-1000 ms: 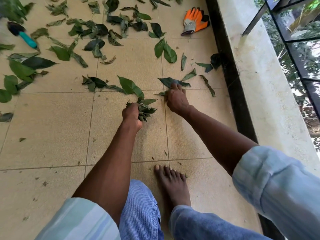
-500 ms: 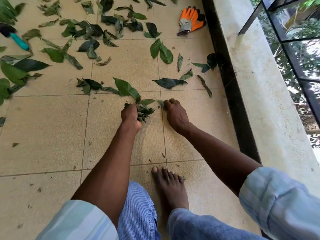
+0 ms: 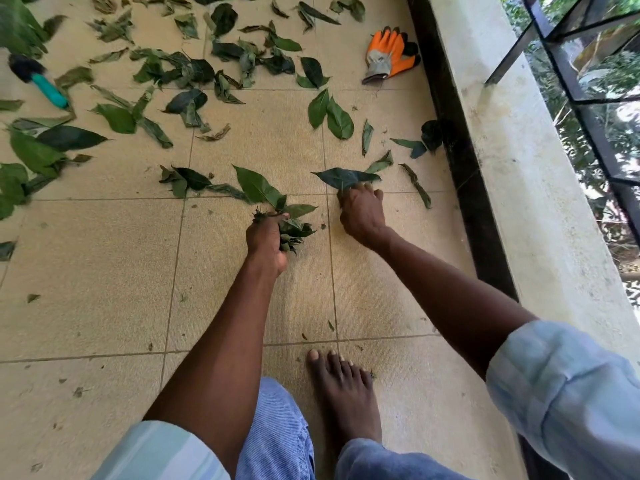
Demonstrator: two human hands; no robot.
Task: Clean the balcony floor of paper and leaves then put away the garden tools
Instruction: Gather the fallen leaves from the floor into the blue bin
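- The left hand (image 3: 266, 237) has its grip curled tight round a bunch of leaves (image 3: 294, 230), held just above the floor (image 3: 86, 271).
- The right hand (image 3: 362, 213) reaches to a dark leaf (image 3: 343, 177) lying flat on the tiles; its fingertips touch the leaf's near edge, fingers bent over it. Whether they have pinched it or only press on it, I cannot tell.
- A bright green leaf (image 3: 258, 187) lies just beyond the left hand, touching the bunch.
- Many scattered leaves (image 3: 194, 67) cover the far tiles, and more lie along the left edge.
- The tiles near the bare foot (image 3: 343, 393) carry only small crumbs, so the near part looks largely gathered.
- An orange glove (image 3: 389, 53) lies near the parapet (image 3: 519, 168), and a teal-handled tool (image 3: 45, 84) lies at the far left among the leaves; neither is put away.
- No paper shows in view.
- Judged from this, the job is in its early part: most leaves remain and the tools are untouched.
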